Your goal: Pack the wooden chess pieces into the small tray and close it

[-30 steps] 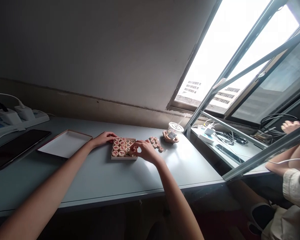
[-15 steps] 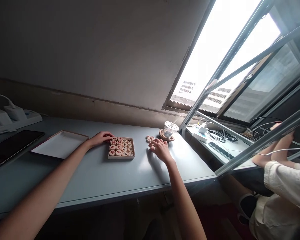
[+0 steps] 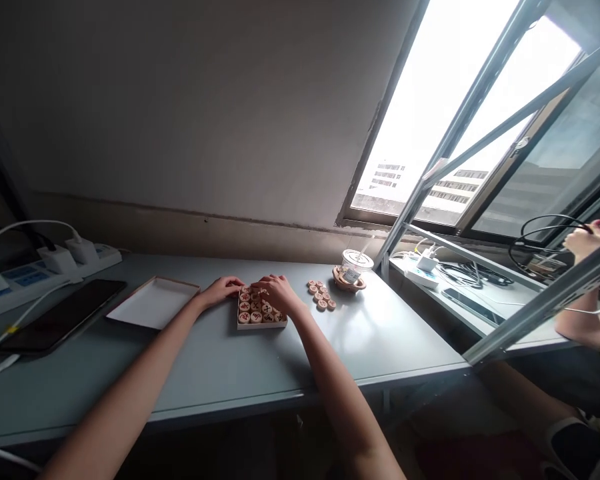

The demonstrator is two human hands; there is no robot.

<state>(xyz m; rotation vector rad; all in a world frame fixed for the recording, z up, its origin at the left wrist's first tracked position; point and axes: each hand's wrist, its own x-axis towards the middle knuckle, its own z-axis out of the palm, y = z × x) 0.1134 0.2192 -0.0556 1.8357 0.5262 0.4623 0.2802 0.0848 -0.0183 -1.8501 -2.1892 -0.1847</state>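
My left hand (image 3: 222, 291) grips the back left corner of a small open box (image 3: 261, 326), its thumb and fingers closed at the edge. The box holds rows of round wooden xiangqi pieces (image 3: 256, 307) with red and dark characters. My right hand (image 3: 276, 291) is over the back right part of the box, fingers bent down among the pieces. They seem closed on a piece, but the fingertips are mostly hidden. To the right, several loose xiangqi pieces (image 3: 322, 295) lie flat on the grey table (image 3: 220, 373).
A white-lined box lid (image 3: 155, 303) lies left of the box. Further left are a dark tablet (image 3: 65, 313) and a power strip (image 3: 100, 257). A lidded plastic cup (image 3: 355, 267) stands in a brown holder. Metal framing and another person's hand (image 3: 585, 240) are at right.
My right hand has moved left from the loose pieces to the box, uncovering those pieces. My left hand stays at the box's corner. The camera view has shifted left.
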